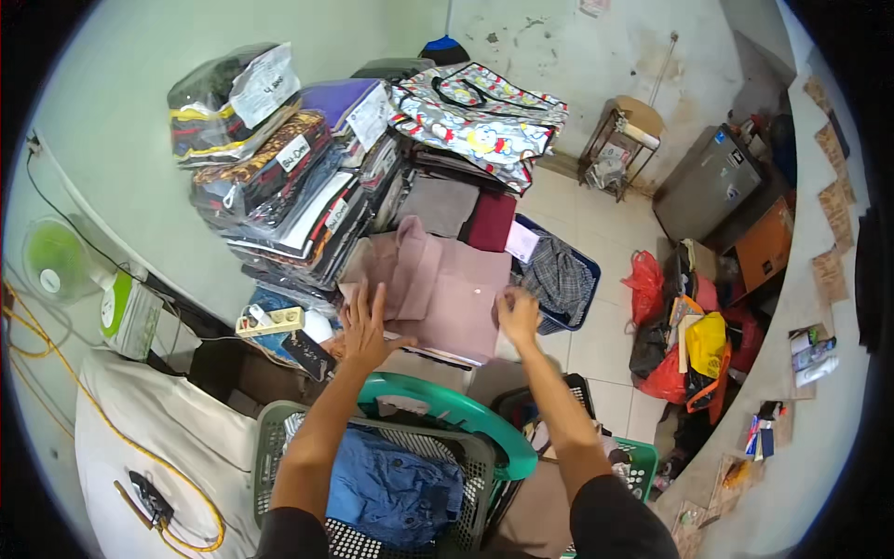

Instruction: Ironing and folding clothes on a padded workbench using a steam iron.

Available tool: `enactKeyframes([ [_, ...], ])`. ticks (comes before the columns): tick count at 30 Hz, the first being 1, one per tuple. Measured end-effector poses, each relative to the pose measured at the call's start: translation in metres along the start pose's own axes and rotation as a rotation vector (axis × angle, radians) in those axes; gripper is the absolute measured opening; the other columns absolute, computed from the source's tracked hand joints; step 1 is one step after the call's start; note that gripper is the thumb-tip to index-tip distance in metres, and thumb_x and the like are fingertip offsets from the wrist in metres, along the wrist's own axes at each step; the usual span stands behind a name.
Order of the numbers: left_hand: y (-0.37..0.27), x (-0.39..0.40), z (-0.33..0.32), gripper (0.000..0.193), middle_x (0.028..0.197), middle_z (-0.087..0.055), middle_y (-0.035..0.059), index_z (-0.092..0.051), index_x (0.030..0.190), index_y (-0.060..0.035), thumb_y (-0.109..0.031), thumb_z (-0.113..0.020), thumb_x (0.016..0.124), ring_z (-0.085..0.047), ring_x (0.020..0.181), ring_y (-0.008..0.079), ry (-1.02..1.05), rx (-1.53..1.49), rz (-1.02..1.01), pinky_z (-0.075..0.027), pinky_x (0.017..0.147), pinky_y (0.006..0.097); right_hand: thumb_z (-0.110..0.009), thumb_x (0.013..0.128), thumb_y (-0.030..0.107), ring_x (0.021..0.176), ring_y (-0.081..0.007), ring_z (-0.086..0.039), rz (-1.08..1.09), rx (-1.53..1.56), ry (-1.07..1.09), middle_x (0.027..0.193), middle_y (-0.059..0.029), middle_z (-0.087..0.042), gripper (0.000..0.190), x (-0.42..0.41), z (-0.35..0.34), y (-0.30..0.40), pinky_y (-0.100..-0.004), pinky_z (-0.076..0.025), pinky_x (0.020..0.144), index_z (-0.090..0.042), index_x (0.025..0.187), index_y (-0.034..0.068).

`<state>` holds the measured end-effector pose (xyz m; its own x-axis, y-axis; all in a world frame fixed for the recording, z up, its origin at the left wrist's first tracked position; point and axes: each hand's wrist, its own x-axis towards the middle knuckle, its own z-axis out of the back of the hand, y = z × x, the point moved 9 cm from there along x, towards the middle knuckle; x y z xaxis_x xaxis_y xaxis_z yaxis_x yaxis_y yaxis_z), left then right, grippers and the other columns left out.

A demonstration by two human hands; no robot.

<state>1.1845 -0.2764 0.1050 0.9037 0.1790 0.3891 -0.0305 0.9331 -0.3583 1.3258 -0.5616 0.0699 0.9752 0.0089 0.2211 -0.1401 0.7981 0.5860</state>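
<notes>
A dusty-pink garment point(466, 297) lies spread flat before me, with a folded-over part on its left side and a small pale spot near the right. My left hand point(367, 325) rests at its lower left edge, palm down and fingers spread. At the right edge, the fingers of my right hand point(519, 316) are curled in; whether they pinch the cloth is hidden. Just beyond the garment lie a folded grey cloth point(438, 205) and a maroon cloth point(491, 222). A pale lilac piece point(521, 240) sits beside the maroon one.
Bagged clothing stacks point(293, 202) rise at left, near a power strip point(279, 321) and phone point(308, 355). A patterned bag point(482, 126) stands behind. Baskets hold plaid cloth point(559, 272) and blue clothing point(394, 482). A green chair back point(447, 409) curves before me; a clothes iron point(150, 496) is lower left.
</notes>
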Motion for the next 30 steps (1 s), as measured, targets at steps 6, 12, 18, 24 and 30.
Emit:
enactKeyframes([
  [6,0.030,0.022,-0.010,0.021,0.122,-0.056,0.0128,-0.067,0.092,-0.0093,-0.028,-0.064,0.083,-0.047,0.117,0.0329,-0.314,0.029,-0.013,-0.029,0.096,0.0582,-0.070,0.083,0.024,0.054,-0.0105,-0.056,-0.081,0.282,-0.099,0.061,-0.0033,-0.061,0.023,-0.016,-0.042,-0.048,-0.0272,-0.044,0.054,-0.064,0.083,0.002],
  [12,0.104,-0.010,-0.023,0.050,0.103,-0.065,0.0127,-0.070,0.096,-0.0120,-0.056,-0.048,0.089,-0.058,0.099,0.0350,-0.199,-0.126,0.964,-0.043,0.085,0.0531,-0.071,0.079,0.026,0.066,-0.0143,-0.063,-0.425,0.505,-0.077,0.073,-0.0021,-0.068,0.018,-0.040,-0.045,-0.070,-0.0311,-0.044,0.069,-0.068,0.081,0.008],
  [18,0.114,-0.024,-0.038,0.044,0.095,-0.069,0.0065,-0.070,0.092,-0.0117,-0.053,-0.065,0.079,-0.063,0.097,0.0284,-0.028,-0.227,0.987,-0.044,0.085,0.0475,-0.068,0.087,0.015,0.062,-0.0072,-0.055,-0.252,0.689,-0.012,0.070,-0.0005,-0.062,0.013,-0.036,-0.040,-0.050,-0.0227,-0.043,0.057,-0.064,0.087,0.002],
  [24,0.140,-0.031,-0.055,0.039,0.095,-0.067,0.0167,-0.070,0.095,-0.0078,-0.043,-0.070,0.078,-0.065,0.089,0.0345,-0.170,-0.256,0.909,-0.050,0.082,0.0397,-0.069,0.084,0.012,0.064,-0.0086,-0.055,-0.290,0.678,0.029,0.071,-0.0003,-0.061,0.011,-0.029,-0.071,-0.082,-0.0225,-0.043,0.058,-0.063,0.085,0.003],
  [30,0.138,-0.121,-0.014,0.034,0.103,-0.062,0.0172,-0.064,0.105,-0.0046,-0.033,-0.065,0.085,-0.058,0.096,0.0317,-0.400,-0.284,0.794,-0.045,0.086,0.0392,-0.075,0.075,0.036,0.071,-0.0178,-0.065,-0.293,0.331,0.216,0.079,-0.0087,-0.069,0.043,-0.058,-0.040,-0.044,-0.0299,-0.050,0.069,-0.061,0.101,0.004],
])
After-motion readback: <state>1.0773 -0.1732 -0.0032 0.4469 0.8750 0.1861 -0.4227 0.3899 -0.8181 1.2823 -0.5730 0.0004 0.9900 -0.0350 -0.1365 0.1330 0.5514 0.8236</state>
